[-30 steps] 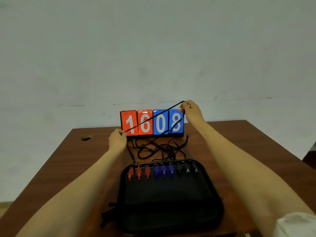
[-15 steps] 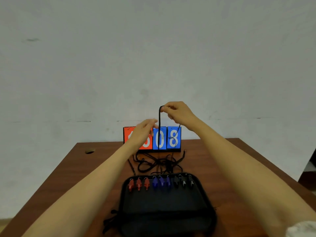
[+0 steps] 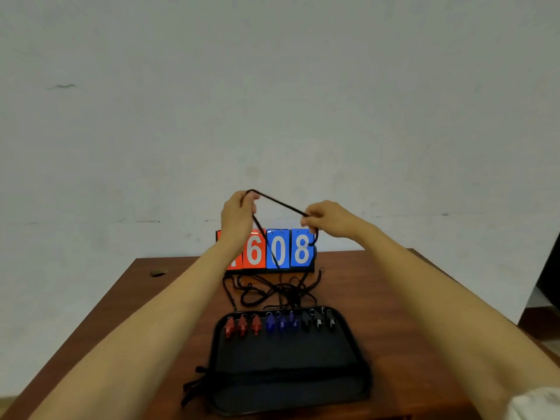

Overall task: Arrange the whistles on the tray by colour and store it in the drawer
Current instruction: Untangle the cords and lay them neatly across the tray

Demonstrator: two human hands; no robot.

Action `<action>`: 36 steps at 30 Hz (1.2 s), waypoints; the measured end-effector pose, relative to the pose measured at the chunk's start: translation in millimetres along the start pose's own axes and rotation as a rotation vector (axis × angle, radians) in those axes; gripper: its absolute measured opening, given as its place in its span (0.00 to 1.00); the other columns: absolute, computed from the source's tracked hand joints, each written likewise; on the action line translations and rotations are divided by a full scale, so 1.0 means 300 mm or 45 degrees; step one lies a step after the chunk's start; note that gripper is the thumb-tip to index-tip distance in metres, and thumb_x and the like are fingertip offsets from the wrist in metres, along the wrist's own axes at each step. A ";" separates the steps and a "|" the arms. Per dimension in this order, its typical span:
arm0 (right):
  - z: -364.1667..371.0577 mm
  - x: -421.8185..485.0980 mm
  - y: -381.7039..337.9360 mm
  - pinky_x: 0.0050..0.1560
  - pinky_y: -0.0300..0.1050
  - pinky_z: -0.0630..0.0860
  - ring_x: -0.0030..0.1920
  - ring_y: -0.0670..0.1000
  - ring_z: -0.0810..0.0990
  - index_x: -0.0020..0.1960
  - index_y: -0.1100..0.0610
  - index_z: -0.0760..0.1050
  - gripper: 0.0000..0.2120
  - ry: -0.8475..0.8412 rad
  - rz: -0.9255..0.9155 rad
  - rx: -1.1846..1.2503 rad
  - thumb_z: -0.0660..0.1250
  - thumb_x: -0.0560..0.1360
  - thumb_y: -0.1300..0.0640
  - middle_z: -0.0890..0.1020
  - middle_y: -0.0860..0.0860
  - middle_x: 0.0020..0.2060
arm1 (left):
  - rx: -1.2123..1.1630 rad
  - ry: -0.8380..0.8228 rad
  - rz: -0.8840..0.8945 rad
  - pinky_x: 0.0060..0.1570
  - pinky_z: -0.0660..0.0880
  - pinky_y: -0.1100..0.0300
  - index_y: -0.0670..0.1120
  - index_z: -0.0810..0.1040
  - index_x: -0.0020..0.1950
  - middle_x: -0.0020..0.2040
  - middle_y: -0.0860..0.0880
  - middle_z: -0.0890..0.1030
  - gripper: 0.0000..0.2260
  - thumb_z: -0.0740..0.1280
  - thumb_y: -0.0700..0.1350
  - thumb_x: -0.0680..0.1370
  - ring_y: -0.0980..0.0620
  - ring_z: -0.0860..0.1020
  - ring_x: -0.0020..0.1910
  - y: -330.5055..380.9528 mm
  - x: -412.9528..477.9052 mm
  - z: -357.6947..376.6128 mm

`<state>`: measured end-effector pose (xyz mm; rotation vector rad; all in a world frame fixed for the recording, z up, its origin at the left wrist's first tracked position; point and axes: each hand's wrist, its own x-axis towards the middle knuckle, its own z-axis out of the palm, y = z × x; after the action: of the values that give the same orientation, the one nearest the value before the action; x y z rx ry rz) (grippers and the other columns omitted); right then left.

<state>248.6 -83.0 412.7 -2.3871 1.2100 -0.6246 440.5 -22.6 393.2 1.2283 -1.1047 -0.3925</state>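
12 o'clock: lanyard (image 3: 280, 204) pulled taut again | left grip (image 3: 239, 210), right grip (image 3: 325, 218) both pinching it | whistles (image 3: 283, 322) colour-sorted, storage still pending

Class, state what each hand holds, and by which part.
Both hold one black cord: the left hand pinches its bend, the right hand grips it farther along.

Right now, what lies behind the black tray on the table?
A tangle of black lanyard cords lies on the wooden table, and behind it stands a flip scoreboard. The left forearm covers most of its first red digit.
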 end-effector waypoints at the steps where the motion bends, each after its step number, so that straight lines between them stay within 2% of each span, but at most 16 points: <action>1: 0.010 -0.015 0.036 0.46 0.47 0.74 0.38 0.48 0.77 0.49 0.62 0.78 0.11 -0.007 0.028 0.015 0.64 0.78 0.54 0.81 0.51 0.37 | 0.040 0.028 -0.043 0.32 0.65 0.62 0.44 0.77 0.51 0.34 0.51 0.72 0.10 0.57 0.44 0.81 0.52 0.69 0.35 -0.023 0.008 -0.020; 5: 0.025 -0.071 0.120 0.48 0.45 0.76 0.41 0.45 0.78 0.49 0.61 0.77 0.10 0.017 0.104 0.080 0.62 0.79 0.54 0.82 0.52 0.44 | 0.263 0.009 -0.172 0.30 0.64 0.63 0.41 0.77 0.55 0.39 0.49 0.75 0.12 0.56 0.44 0.81 0.54 0.70 0.33 -0.099 -0.013 -0.082; 8: 0.027 -0.102 0.112 0.47 0.50 0.79 0.36 0.44 0.78 0.51 0.62 0.77 0.13 0.052 0.096 0.190 0.60 0.80 0.53 0.80 0.48 0.36 | 0.332 -0.068 -0.248 0.33 0.68 0.64 0.42 0.79 0.50 0.44 0.46 0.80 0.10 0.60 0.46 0.79 0.54 0.76 0.37 -0.126 -0.046 -0.100; 11: 0.017 -0.115 0.060 0.36 0.42 0.72 0.27 0.38 0.75 0.54 0.59 0.78 0.14 0.055 0.057 0.166 0.60 0.80 0.51 0.75 0.42 0.30 | 0.462 -0.366 -0.314 0.43 0.76 0.58 0.45 0.78 0.34 0.40 0.45 0.81 0.09 0.64 0.46 0.73 0.48 0.78 0.41 -0.125 -0.074 -0.083; 13: 0.011 -0.112 0.015 0.35 0.36 0.68 0.25 0.37 0.74 0.57 0.58 0.77 0.14 0.018 0.048 0.219 0.57 0.81 0.52 0.74 0.44 0.31 | 0.428 -0.607 -0.369 0.52 0.75 0.51 0.46 0.79 0.27 0.36 0.45 0.82 0.12 0.64 0.49 0.68 0.46 0.78 0.42 -0.128 -0.093 -0.066; 14: 0.008 -0.108 -0.004 0.37 0.37 0.68 0.27 0.41 0.73 0.59 0.57 0.77 0.14 -0.007 0.041 0.268 0.55 0.82 0.55 0.72 0.45 0.32 | 0.418 -0.742 -0.393 0.52 0.74 0.51 0.47 0.80 0.27 0.36 0.45 0.82 0.12 0.63 0.50 0.67 0.47 0.76 0.40 -0.128 -0.106 -0.056; 16: 0.007 -0.101 -0.030 0.42 0.40 0.69 0.33 0.46 0.68 0.62 0.56 0.75 0.17 -0.035 0.001 0.352 0.52 0.81 0.62 0.72 0.47 0.34 | 0.508 -0.949 -0.389 0.46 0.71 0.55 0.45 0.82 0.35 0.36 0.47 0.81 0.11 0.64 0.50 0.69 0.50 0.73 0.39 -0.133 -0.127 -0.037; 19: 0.004 -0.094 -0.042 0.45 0.44 0.73 0.37 0.47 0.70 0.64 0.57 0.74 0.19 0.014 -0.070 0.359 0.52 0.80 0.66 0.78 0.49 0.43 | 0.723 -0.969 -0.334 0.46 0.72 0.60 0.43 0.77 0.53 0.47 0.49 0.78 0.11 0.69 0.47 0.73 0.50 0.76 0.47 -0.160 -0.130 -0.017; 22: 0.006 -0.093 -0.030 0.50 0.47 0.79 0.37 0.48 0.77 0.62 0.58 0.73 0.13 0.036 -0.083 0.294 0.54 0.81 0.64 0.81 0.51 0.47 | 0.931 -0.840 -0.377 0.55 0.74 0.56 0.42 0.63 0.69 0.64 0.44 0.72 0.32 0.74 0.47 0.70 0.46 0.74 0.59 -0.180 -0.135 -0.015; 24: 0.013 -0.096 -0.019 0.51 0.49 0.81 0.38 0.50 0.80 0.56 0.58 0.70 0.07 0.005 -0.074 0.304 0.57 0.80 0.63 0.83 0.54 0.47 | 0.797 -0.705 -0.269 0.57 0.74 0.56 0.41 0.60 0.71 0.67 0.44 0.70 0.37 0.75 0.49 0.70 0.48 0.72 0.61 -0.167 -0.148 -0.002; 26: 0.017 -0.103 -0.021 0.48 0.46 0.81 0.39 0.51 0.83 0.51 0.58 0.70 0.02 -0.019 -0.106 0.329 0.60 0.79 0.62 0.84 0.55 0.44 | 0.518 -0.616 -0.111 0.61 0.70 0.57 0.42 0.61 0.72 0.70 0.45 0.68 0.33 0.71 0.50 0.73 0.49 0.70 0.66 -0.138 -0.164 0.028; 28: 0.014 -0.105 -0.027 0.46 0.43 0.81 0.38 0.48 0.83 0.49 0.59 0.75 0.02 0.007 -0.175 0.311 0.64 0.78 0.61 0.85 0.53 0.41 | 0.323 -0.596 -0.011 0.63 0.67 0.58 0.45 0.63 0.72 0.70 0.47 0.70 0.26 0.66 0.52 0.77 0.50 0.69 0.68 -0.102 -0.173 0.060; 30: 0.007 -0.103 -0.026 0.44 0.38 0.80 0.37 0.45 0.82 0.48 0.59 0.79 0.03 0.070 -0.226 0.281 0.66 0.76 0.61 0.84 0.50 0.39 | 0.146 -0.604 0.003 0.60 0.68 0.60 0.46 0.69 0.68 0.61 0.49 0.78 0.19 0.62 0.51 0.79 0.52 0.74 0.62 -0.067 -0.178 0.087; 32: 0.001 -0.098 -0.020 0.44 0.37 0.80 0.39 0.45 0.83 0.49 0.58 0.80 0.05 0.149 -0.248 0.265 0.66 0.76 0.60 0.84 0.48 0.39 | -0.027 -0.614 -0.025 0.53 0.72 0.61 0.45 0.73 0.62 0.45 0.50 0.81 0.12 0.59 0.48 0.81 0.54 0.79 0.48 -0.045 -0.183 0.105; 34: 0.001 -0.094 -0.006 0.46 0.34 0.78 0.40 0.45 0.82 0.51 0.58 0.80 0.07 0.241 -0.238 0.256 0.64 0.77 0.60 0.83 0.45 0.38 | -0.081 -0.624 -0.020 0.40 0.73 0.63 0.44 0.76 0.56 0.34 0.51 0.75 0.10 0.57 0.46 0.82 0.57 0.73 0.32 -0.049 -0.183 0.112; 36: 0.002 -0.094 0.012 0.43 0.27 0.74 0.39 0.42 0.81 0.52 0.59 0.79 0.08 0.378 -0.215 0.245 0.63 0.78 0.61 0.81 0.44 0.37 | -0.029 -0.624 -0.038 0.29 0.67 0.65 0.45 0.78 0.51 0.29 0.53 0.68 0.11 0.56 0.46 0.82 0.58 0.65 0.26 -0.078 -0.179 0.105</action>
<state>231.6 -61.7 404.4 -2.3045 1.0105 -1.1289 396.4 -7.4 345.8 1.1583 -1.4923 -0.7535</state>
